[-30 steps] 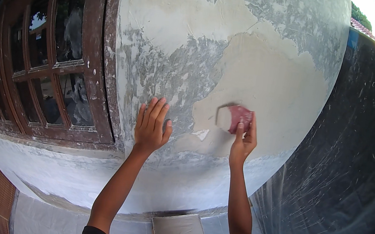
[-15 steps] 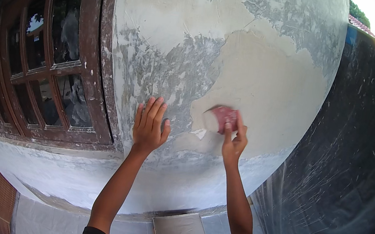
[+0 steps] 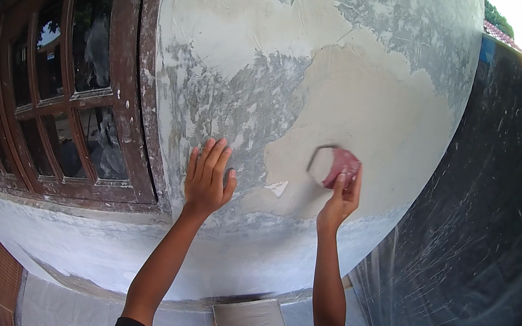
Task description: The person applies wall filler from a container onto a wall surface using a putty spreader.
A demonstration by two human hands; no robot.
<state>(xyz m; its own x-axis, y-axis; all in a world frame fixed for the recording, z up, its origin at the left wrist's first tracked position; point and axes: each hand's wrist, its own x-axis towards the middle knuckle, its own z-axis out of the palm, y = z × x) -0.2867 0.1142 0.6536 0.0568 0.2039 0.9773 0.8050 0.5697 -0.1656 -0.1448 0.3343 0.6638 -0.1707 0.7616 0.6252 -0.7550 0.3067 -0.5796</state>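
My right hand (image 3: 343, 199) grips a red putty spreader (image 3: 343, 168), thumb on its near face and fingers behind. Its pale blade, dark along the edge, is against or very near a smooth beige patch of filler (image 3: 380, 106) on the wall; I cannot tell which. My left hand (image 3: 207, 179) lies flat on the grey, blotchy part of the wall (image 3: 241, 114), fingers stretched upward and thumb apart, holding nothing. A small white spot (image 3: 278, 188) shows on the wall between my hands.
A brown wooden window (image 3: 71, 98) with glass panes is at the left. Clear plastic sheeting (image 3: 457, 274) hangs on the right before a dark surface. At the wall's foot, a rectangular, putty-coloured board or tray (image 3: 251, 324) lies on a pale floor covering (image 3: 90, 309).
My right hand and the putty spreader have moved to the right across the beige patch, uncovering the white spot more fully. My left hand stays in place.
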